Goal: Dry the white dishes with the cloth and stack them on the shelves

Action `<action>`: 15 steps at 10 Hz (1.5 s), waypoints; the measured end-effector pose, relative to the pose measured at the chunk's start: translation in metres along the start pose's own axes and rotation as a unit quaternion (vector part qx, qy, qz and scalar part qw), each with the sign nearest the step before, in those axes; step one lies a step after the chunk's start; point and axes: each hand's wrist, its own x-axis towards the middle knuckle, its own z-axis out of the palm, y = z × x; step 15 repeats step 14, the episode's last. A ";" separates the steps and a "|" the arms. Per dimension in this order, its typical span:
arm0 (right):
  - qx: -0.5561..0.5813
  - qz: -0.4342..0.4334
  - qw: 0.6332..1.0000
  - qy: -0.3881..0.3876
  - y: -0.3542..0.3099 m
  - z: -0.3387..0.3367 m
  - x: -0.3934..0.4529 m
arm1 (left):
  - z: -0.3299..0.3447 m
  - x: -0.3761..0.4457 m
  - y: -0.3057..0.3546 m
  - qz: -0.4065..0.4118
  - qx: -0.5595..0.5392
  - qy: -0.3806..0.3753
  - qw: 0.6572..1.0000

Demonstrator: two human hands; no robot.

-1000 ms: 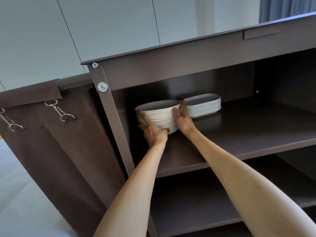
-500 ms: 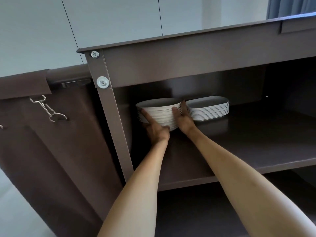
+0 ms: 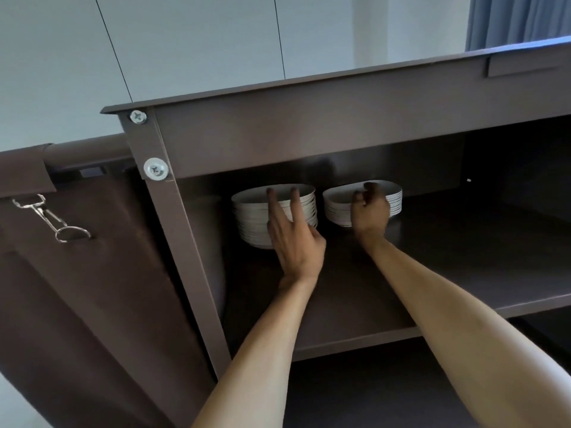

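Our left hand (image 3: 295, 239) rests flat on the bowls (image 3: 256, 217); our right hand (image 3: 369, 211) curls its fingers on the plates (image 3: 340, 205).

The dark brown shelving unit (image 3: 340, 143) looks like painted metal with a smooth, faintly satin finish, fixed at its corner post by two bright, shiny cross-head metal screws (image 3: 156, 169). The stack of round white bowls (image 3: 256, 220) and the stack of oval white plates (image 3: 340, 208) look like smooth, matt-glazed ceramic. At the side hangs a matt brown cloth cover (image 3: 92, 288) carrying a polished metal clip and ring (image 3: 52, 219).
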 end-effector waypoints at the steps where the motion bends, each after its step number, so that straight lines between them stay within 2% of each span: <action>1: -0.029 0.081 0.995 0.054 0.024 -0.033 0.034 | 0.019 0.006 0.019 0.016 -0.055 -0.148 0.987; 2: -0.014 0.146 0.989 0.022 0.047 -0.051 0.060 | 0.052 0.011 0.034 -0.060 -0.043 -0.261 0.962; 4: 0.009 0.156 0.985 -0.078 0.067 -0.043 0.095 | 0.102 0.023 0.034 -0.133 -0.029 -0.322 0.937; 5: 0.011 0.144 0.985 -0.092 0.069 -0.029 0.105 | 0.118 0.033 0.030 -0.154 -0.046 -0.319 0.934; 6: -0.037 0.119 0.988 -0.086 0.080 -0.024 0.104 | 0.131 0.034 0.032 -0.178 -0.062 -0.311 0.931; 8: -0.102 0.041 0.985 -0.134 0.078 -0.025 0.093 | 0.138 0.035 0.031 -0.233 -0.049 -0.233 0.943; 11: -0.079 0.030 0.984 -0.155 0.076 -0.030 0.088 | 0.095 0.032 0.034 -0.094 0.158 -0.197 0.963; 12: -0.085 0.043 0.981 -0.172 0.068 -0.031 0.083 | 0.060 0.029 0.023 -0.122 0.183 -0.182 0.958; 13: -0.151 0.048 0.976 -0.152 0.056 -0.029 0.075 | 0.034 0.025 0.008 -0.135 0.218 -0.183 0.949; 14: -0.164 -0.078 0.981 -0.061 0.032 -0.022 0.054 | 0.028 0.024 0.001 -0.129 0.204 -0.171 0.955; 15: -0.164 -0.078 0.981 -0.061 0.032 -0.022 0.054 | 0.028 0.024 0.001 -0.129 0.204 -0.171 0.955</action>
